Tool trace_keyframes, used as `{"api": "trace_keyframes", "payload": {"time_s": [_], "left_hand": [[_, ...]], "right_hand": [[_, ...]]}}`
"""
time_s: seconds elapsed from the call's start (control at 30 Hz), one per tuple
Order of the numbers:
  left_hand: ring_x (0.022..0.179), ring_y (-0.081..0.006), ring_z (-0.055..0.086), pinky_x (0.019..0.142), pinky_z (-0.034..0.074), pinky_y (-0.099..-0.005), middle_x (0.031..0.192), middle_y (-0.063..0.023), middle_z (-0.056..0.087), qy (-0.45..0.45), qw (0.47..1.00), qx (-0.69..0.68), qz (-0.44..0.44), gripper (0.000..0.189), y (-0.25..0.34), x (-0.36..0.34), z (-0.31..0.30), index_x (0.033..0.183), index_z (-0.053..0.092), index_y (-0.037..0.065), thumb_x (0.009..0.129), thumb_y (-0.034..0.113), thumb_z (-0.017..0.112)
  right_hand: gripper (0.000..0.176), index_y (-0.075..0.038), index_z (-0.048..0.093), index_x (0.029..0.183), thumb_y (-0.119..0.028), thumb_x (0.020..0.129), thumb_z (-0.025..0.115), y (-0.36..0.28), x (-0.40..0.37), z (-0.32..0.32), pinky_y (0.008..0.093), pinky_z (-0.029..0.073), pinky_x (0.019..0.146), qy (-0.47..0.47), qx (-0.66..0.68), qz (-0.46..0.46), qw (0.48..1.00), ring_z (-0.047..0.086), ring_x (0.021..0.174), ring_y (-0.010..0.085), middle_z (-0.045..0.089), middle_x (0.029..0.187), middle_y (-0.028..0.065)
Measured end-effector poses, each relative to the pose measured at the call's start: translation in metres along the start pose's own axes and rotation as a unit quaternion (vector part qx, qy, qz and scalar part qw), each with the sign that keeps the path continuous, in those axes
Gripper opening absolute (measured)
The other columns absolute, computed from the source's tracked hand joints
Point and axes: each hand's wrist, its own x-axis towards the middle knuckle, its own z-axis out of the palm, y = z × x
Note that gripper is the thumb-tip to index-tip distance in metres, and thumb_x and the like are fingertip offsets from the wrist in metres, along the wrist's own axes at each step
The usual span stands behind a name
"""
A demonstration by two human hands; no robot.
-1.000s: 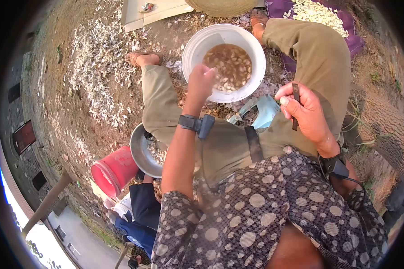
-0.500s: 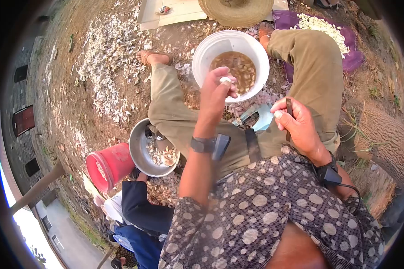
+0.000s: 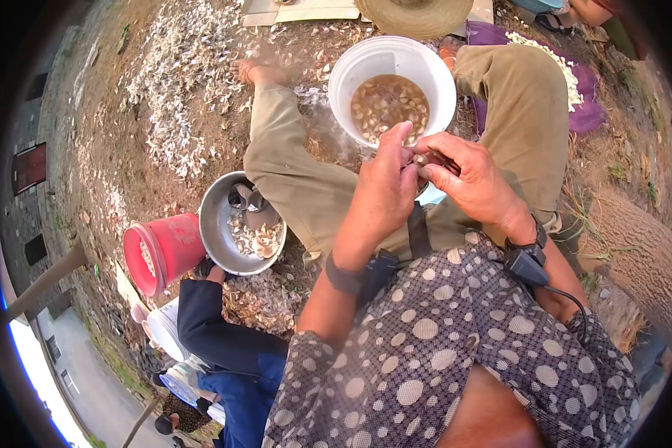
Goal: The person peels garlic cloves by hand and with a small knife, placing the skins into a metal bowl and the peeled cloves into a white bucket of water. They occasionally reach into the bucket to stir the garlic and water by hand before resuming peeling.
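My left hand [image 3: 384, 187] pinches a small pale garlic clove [image 3: 421, 160] between thumb and fingers, in front of my lap. Close against it, my right hand [image 3: 476, 175] grips a narrow dark knife [image 3: 445, 160], with its thumb at the clove. The two hands meet there, and fingers partly hide both clove and blade. Just beyond them stands a white bucket [image 3: 444, 89] between my legs. Brownish water with many cloves [image 3: 388, 104] fills its lower part.
Peeled cloves [image 3: 556, 63] lie on a purple cloth [image 3: 590, 93] at the right. A metal bowl [image 3: 210, 216] with cloves and a pink bucket [image 3: 175, 243] stand at the left, beside a person in dark clothes [image 3: 216, 321]. Peelings [image 3: 175, 112] litter the ground. A straw hat [image 3: 418, 19] lies ahead.
My left hand has come back from over the bucket to meet my right hand. The knife, held upright before, now sits at the clove.
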Motion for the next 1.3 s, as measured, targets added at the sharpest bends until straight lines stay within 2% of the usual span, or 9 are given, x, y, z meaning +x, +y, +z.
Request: {"api": "trace_keyframes", "payload": {"time_s": [0.27, 0.47, 0.53, 0.67, 0.83, 0.97, 1.07, 1.17, 1.3], "left_hand": [[0.083, -0.0165, 0.073, 0.074, 0.058, -0.0302, 0.094, -0.0104, 0.071, -0.050, 0.997, -0.050, -0.010, 0.043, 0.011, 0.003, -0.003, 0.135, 0.051, 0.001, 0.094, -0.008, 0.052], [0.076, -0.0095, 0.065, 0.070, 0.055, -0.0253, 0.091, -0.0052, 0.068, -0.027, 0.988, -0.149, -0.018, 0.040, 0.005, 0.005, 0.004, 0.132, 0.054, 0.001, 0.093, -0.007, 0.050], [0.076, -0.0089, 0.063, 0.069, 0.053, -0.0239, 0.091, -0.0050, 0.066, -0.016, 0.958, -0.283, -0.044, 0.038, 0.000, 0.005, 0.008, 0.130, 0.055, 0.001, 0.093, -0.006, 0.049], [0.074, -0.0092, 0.063, 0.061, 0.051, -0.0254, 0.091, -0.0031, 0.063, 0.043, 0.965, -0.255, -0.047, 0.035, 0.005, 0.002, 0.015, 0.122, 0.059, 0.002, 0.088, -0.008, 0.060], [0.072, -0.0140, 0.065, 0.062, 0.053, -0.0290, 0.092, -0.0079, 0.064, 0.107, 0.989, -0.063, 0.082, 0.029, 0.001, -0.001, 0.030, 0.112, 0.062, 0.000, 0.086, -0.004, 0.073], [0.068, -0.0216, 0.066, 0.061, 0.051, -0.0345, 0.085, -0.0116, 0.065, 0.143, 0.981, 0.011, 0.132, 0.015, 0.002, -0.001, 0.027, 0.101, 0.065, 0.001, 0.087, -0.002, 0.072], [0.067, -0.0238, 0.065, 0.061, 0.050, -0.0351, 0.081, -0.0129, 0.064, 0.132, 0.986, 0.006, 0.103, 0.010, 0.009, -0.001, 0.021, 0.096, 0.066, 0.001, 0.088, -0.001, 0.072], [0.075, -0.0118, 0.067, 0.067, 0.052, -0.0271, 0.085, -0.0071, 0.069, 0.057, 0.996, -0.040, 0.049, 0.006, 0.007, -0.003, 0.009, 0.096, 0.069, 0.000, 0.091, 0.002, 0.071], [0.074, -0.0084, 0.061, 0.065, 0.048, -0.0248, 0.084, -0.0026, 0.066, 0.023, 0.989, -0.144, 0.023, 0.003, 0.005, -0.006, 0.006, 0.095, 0.068, 0.000, 0.092, 0.002, 0.069]], "right_hand": [[0.017, -0.003, 0.057, 0.114, -0.007, 0.099, 0.063, 0.017, -0.009, -0.005, 0.0251, 0.053, 0.072, -0.004, 0.241, 0.072, 0.968, 0.059, 0.085, 0.0053, 0.060, 0.095, -0.0005], [0.017, -0.005, 0.057, 0.111, -0.013, 0.098, 0.065, 0.009, -0.008, -0.012, 0.0204, 0.049, 0.067, -0.023, 0.283, 0.108, 0.953, 0.057, 0.080, 0.0028, 0.061, 0.094, -0.0012], [0.017, -0.007, 0.057, 0.110, -0.014, 0.098, 0.066, 0.016, -0.010, -0.009, 0.0192, 0.047, 0.062, 0.010, 0.385, 0.130, 0.914, 0.057, 0.075, 0.0022, 0.061, 0.090, -0.0018], [0.014, -0.010, 0.058, 0.106, -0.015, 0.098, 0.067, 0.024, -0.009, -0.006, 0.0176, 0.041, 0.054, 0.060, 0.487, 0.150, 0.858, 0.053, 0.066, 0.0011, 0.062, 0.085, -0.0033], [0.011, -0.012, 0.057, 0.103, -0.017, 0.099, 0.066, 0.015, -0.003, 0.006, 0.0170, 0.038, 0.053, 0.104, 0.437, 0.130, 0.884, 0.049, 0.063, 0.0004, 0.060, 0.084, -0.0050], [0.014, -0.011, 0.056, 0.100, -0.021, 0.100, 0.067, 0.016, -0.003, 0.004, 0.0167, 0.036, 0.052, 0.086, 0.396, 0.124, 0.906, 0.046, 0.061, -0.0001, 0.056, 0.080, -0.0061], [0.021, -0.011, 0.056, 0.098, -0.028, 0.100, 0.068, 0.018, -0.005, 0.004, 0.0174, 0.034, 0.049, 0.079, 0.329, 0.109, 0.935, 0.044, 0.058, 0.0003, 0.054, 0.076, -0.0066], [0.027, -0.011, 0.056, 0.098, -0.034, 0.099, 0.069, 0.019, -0.006, 0.004, 0.0181, 0.033, 0.047, 0.070, 0.315, 0.101, 0.941, 0.042, 0.056, 0.0008, 0.052, 0.073, -0.0068], [0.027, -0.010, 0.057, 0.098, -0.033, 0.098, 0.070, 0.021, -0.010, -0.002, 0.0181, 0.033, 0.048, 0.006, 0.343, 0.096, 0.934, 0.042, 0.057, 0.0012, 0.052, 0.074, -0.0065]]}}
